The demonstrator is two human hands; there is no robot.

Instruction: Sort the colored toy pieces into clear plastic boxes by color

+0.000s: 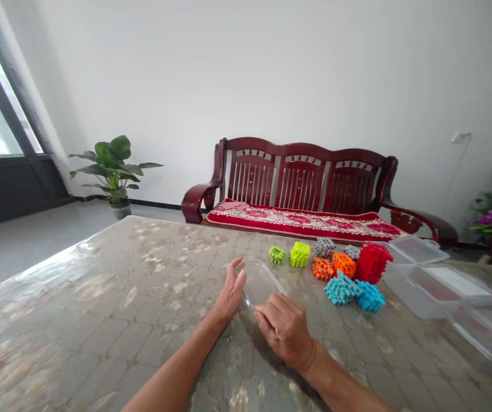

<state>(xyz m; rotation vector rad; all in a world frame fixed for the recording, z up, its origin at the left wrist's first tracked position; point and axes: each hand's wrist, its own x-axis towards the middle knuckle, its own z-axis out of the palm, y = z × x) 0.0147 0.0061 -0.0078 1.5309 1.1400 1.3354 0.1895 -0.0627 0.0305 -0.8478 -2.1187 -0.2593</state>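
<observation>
A clear plastic container [263, 280] with rounded corners is held tilted over the table in front of me. My left hand [229, 290] is at its far left side, thumb and fingers closed about the rim. At the near right edge my right hand [283, 327] is curled into a grip on the container, its fingertips mostly hidden. Beyond my right hand stand clusters of interlocking plastic blocks: small green [277, 255], yellow-green [299, 254], orange [343, 265], grey [325, 248], red [373, 263], teal [342, 288] and blue [370, 296].
Translucent open boxes [421, 292] and another clear container [486, 329] lie on the right of the table, which has a patterned glossy cover [99, 297]. Behind it stands a dark red wooden bench [301, 177] with a red cushion. A potted plant [117, 163] is at the back left.
</observation>
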